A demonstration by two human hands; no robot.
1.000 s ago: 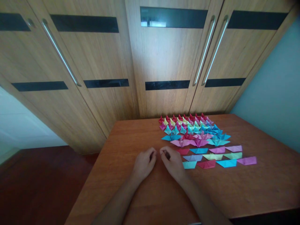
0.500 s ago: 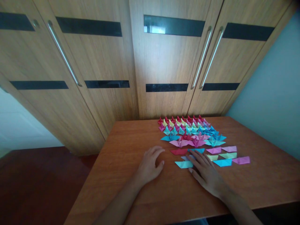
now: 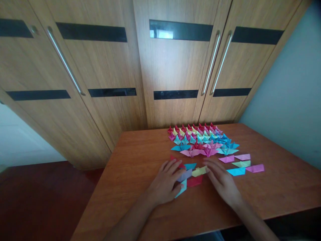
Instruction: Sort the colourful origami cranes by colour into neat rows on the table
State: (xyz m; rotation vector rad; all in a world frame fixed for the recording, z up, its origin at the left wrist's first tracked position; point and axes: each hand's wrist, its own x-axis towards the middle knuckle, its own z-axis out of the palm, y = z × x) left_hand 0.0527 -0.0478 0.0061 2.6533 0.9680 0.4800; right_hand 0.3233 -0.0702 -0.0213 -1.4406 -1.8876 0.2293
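Observation:
My left hand [image 3: 164,184] lies flat with its fingers stretched over a cluster of folded paper pieces. Its fingers partly cover a red piece [image 3: 174,160], a lavender piece [image 3: 185,175] and a pale turquoise piece [image 3: 183,189]. Beside them are a blue piece [image 3: 190,166] and another red piece [image 3: 194,181]. My right hand [image 3: 222,180] rests open to the right, its fingertips touching the end of a yellow folded piece [image 3: 199,171]. Its thumb is largely hidden.
Rows of colourful origami cranes [image 3: 198,139] stand toward the back of the wooden table [image 3: 140,147]. Several more folded pieces, including a blue one [image 3: 236,171] and a pink one [image 3: 255,168], lie right of my right hand. Wooden cupboards [image 3: 173,67] rise behind.
Several folded pieces have shifted left and become more jumbled, now partly under my left hand. My left hand has flattened onto them; my right hand has moved slightly. The view has shifted a little.

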